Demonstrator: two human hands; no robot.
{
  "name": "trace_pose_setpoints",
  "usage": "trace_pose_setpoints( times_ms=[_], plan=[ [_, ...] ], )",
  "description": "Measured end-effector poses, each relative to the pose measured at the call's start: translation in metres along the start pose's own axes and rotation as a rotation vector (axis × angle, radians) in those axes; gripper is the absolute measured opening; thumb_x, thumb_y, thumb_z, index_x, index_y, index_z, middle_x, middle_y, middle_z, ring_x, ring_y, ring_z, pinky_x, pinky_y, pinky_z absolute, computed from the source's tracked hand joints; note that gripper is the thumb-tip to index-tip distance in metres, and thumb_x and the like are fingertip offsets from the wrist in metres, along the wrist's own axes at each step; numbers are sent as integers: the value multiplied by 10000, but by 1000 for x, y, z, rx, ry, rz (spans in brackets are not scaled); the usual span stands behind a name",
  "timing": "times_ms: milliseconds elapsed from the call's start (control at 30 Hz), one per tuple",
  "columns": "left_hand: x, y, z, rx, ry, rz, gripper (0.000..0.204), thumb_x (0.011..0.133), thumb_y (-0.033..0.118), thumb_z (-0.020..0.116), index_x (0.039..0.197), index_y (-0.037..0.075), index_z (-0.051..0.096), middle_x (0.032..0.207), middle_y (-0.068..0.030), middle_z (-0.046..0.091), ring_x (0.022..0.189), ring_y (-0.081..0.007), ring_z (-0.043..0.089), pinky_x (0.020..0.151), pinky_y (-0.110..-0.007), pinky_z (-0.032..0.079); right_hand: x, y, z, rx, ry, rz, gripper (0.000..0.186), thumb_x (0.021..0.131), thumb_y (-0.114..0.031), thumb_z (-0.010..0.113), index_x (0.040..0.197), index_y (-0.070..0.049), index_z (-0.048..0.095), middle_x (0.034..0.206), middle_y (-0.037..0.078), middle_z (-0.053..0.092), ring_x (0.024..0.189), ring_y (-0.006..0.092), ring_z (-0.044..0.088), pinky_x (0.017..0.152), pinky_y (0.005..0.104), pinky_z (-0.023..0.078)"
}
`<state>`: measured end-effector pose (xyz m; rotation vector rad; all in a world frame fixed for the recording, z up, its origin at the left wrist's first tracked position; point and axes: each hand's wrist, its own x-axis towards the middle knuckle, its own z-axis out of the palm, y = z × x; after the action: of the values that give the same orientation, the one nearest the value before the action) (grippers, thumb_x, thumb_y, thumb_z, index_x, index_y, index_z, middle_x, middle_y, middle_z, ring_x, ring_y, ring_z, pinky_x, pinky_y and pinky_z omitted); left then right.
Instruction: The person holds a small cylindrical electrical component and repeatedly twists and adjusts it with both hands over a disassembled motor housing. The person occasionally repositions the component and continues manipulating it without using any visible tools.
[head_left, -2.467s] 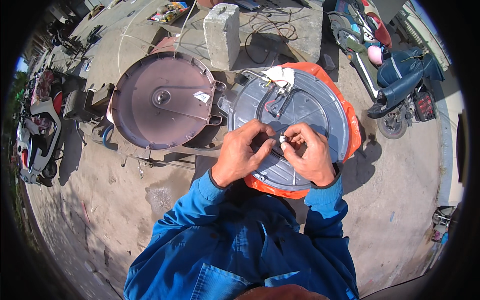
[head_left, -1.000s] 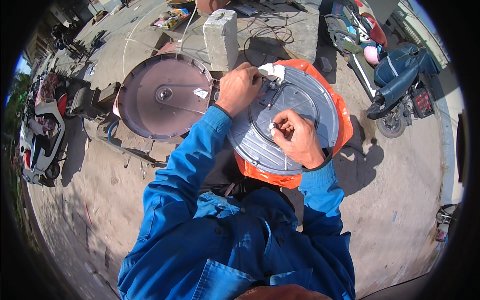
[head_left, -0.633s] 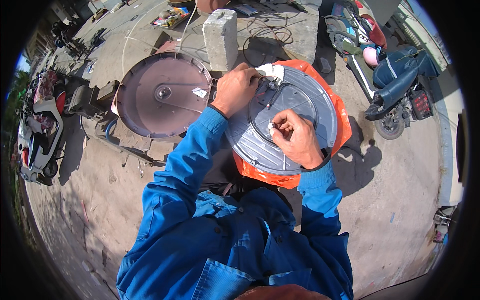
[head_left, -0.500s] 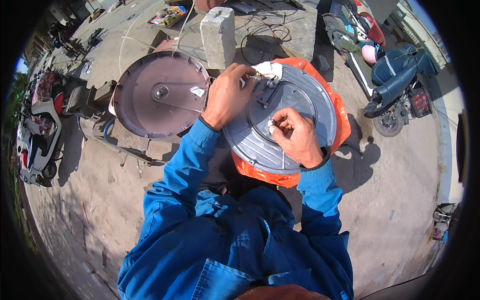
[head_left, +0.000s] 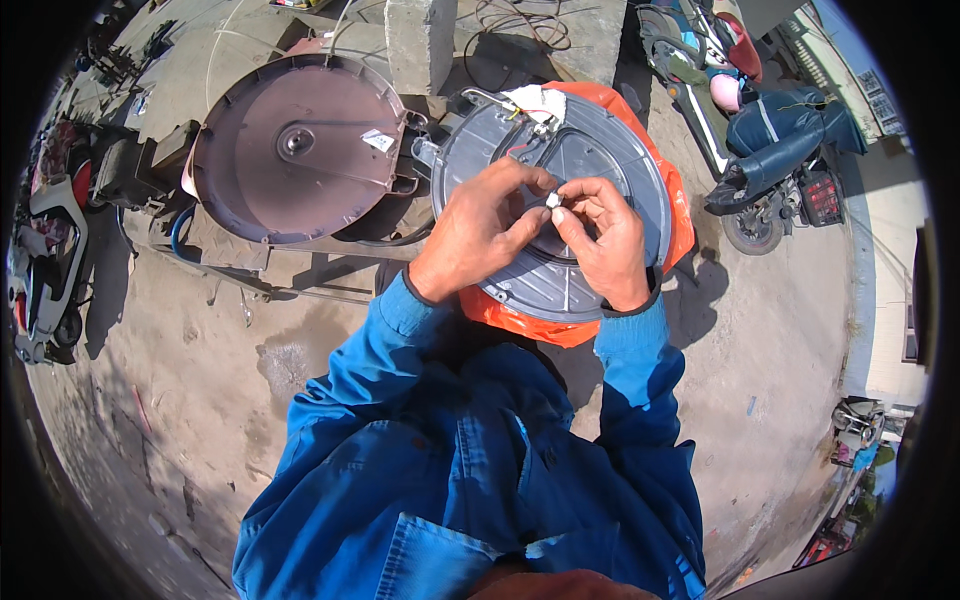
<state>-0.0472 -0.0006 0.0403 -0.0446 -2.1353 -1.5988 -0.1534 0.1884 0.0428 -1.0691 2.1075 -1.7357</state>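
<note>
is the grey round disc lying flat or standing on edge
Lying flat. The grey disc shows its full round face to the camera, resting on an orange base, with both hands above its middle.

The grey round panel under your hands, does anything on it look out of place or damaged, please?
Loose wires and a white scrap stick out at the grey round panel's far rim; otherwise nothing looks broken.

A small white part (head_left: 552, 199) is pinched between the fingertips of the left hand (head_left: 480, 225) and the right hand (head_left: 605, 240), which meet just above the middle of a round grey ribbed disc (head_left: 600, 150). The disc lies flat, face up, over an orange rim (head_left: 520, 320) that shows from 3 to 7 o'clock. At the disc's 12 o'clock edge sit a white connector block (head_left: 537, 100) and thin wires.
</note>
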Motion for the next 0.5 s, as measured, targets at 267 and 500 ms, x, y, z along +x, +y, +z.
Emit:
trace_pose_setpoints(
  times_ms=[267, 500],
  plan=[
    [0, -1, -2, -11, -36, 49, 424, 925, -30, 813, 1336, 46, 740, 1074, -70, 673, 779, -149, 646, 708, -305, 538, -1, -1, -1, 92, -55, 90, 271, 1042, -8, 782, 1281, 18, 656, 1058, 55, 763, 981, 99, 722, 852, 268, 584],
    [0, -5, -5, -57, -62, 74, 437, 927, -61, 813, 1341, 60, 744, 1066, -51, 667, 813, -127, 647, 714, -298, 535, 0, -5, -2, 150, -102, 116, 276, 1051, 7, 764, 1299, 22, 645, 1105, 64, 757, 1016, 110, 722, 873, 269, 586]
  ],
)
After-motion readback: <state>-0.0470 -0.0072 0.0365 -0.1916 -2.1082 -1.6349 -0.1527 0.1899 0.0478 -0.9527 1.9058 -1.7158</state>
